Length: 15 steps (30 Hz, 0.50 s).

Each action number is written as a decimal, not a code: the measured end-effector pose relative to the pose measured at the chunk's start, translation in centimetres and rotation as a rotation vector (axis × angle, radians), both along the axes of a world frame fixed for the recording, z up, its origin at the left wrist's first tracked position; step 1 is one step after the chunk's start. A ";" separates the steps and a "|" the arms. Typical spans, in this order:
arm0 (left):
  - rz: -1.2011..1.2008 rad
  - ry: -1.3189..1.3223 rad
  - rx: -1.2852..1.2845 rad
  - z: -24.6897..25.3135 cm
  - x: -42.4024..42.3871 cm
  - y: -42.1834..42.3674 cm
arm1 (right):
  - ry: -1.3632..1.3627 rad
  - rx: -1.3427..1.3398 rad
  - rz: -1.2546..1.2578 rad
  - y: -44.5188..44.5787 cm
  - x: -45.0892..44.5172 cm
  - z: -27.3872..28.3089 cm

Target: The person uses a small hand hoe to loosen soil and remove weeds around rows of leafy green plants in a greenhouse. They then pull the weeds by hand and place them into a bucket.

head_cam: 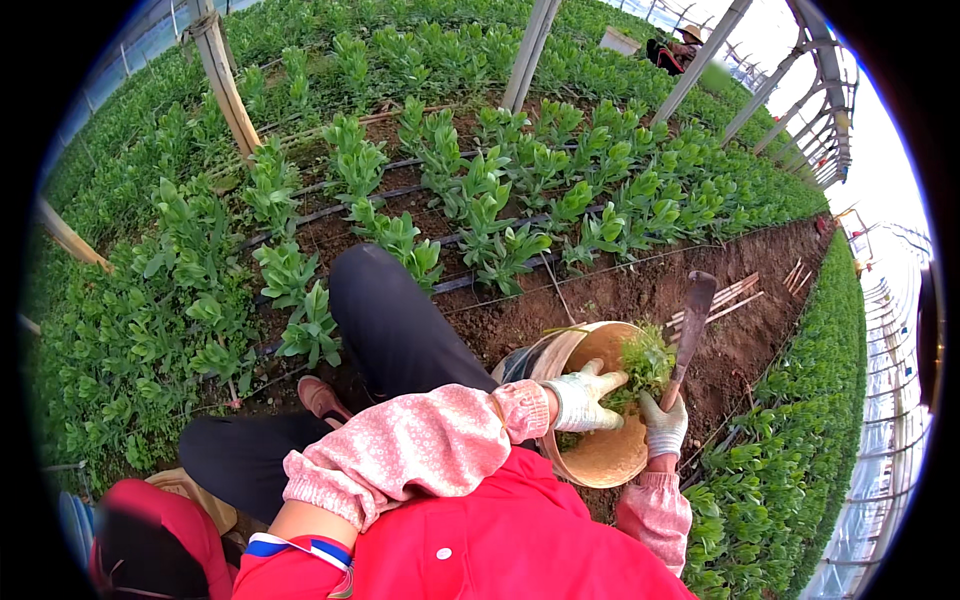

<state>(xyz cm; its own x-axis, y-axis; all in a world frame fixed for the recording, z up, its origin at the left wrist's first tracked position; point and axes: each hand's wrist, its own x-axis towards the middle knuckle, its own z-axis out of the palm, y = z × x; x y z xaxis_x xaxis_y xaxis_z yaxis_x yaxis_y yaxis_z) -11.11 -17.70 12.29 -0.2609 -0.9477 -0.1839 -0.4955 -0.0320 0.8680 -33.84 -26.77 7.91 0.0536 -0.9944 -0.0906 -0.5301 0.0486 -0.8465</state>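
My left hand [589, 399], in a pale knit glove, reaches over the mouth of a tilted plastic bucket [600, 474] with its fingers spread. A clump of pulled green weeds [646, 360] sits at the bucket's far rim, close to the left fingertips; whether they touch is hard to tell. My right hand [664, 426], gloved too, grips the wooden handle of a hand tool with a broad, rusty blade [695, 311], which points away from me. Its thumb lies against the weeds. More plant matter is partly hidden inside the bucket below my left hand.
Leafy crop rows [480, 195] with black drip lines [457, 282] lie ahead; denser plants [780, 427] line the right. Thin sticks [720, 304] rest on the bare soil path [637, 289]. Posts [530, 56] rise among the plants. Another person [682, 49] is far off.
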 end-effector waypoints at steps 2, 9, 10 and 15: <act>-0.112 -0.017 -0.103 -1.9 1.0 0.1 | 0.695 -0.481 0.112 -0.3 -2.9 -1.6; 0.337 0.439 -0.076 0.3 6.9 2.1 | 0.272 -0.255 0.062 -3.1 1.1 0.2; 0.427 0.491 -0.111 -0.1 7.7 2.6 | 0.110 -0.105 0.031 -2.7 3.5 2.1; 0.721 0.644 -0.174 2.2 13.7 8.6 | -0.086 -0.102 0.304 -3.4 11.3 2.8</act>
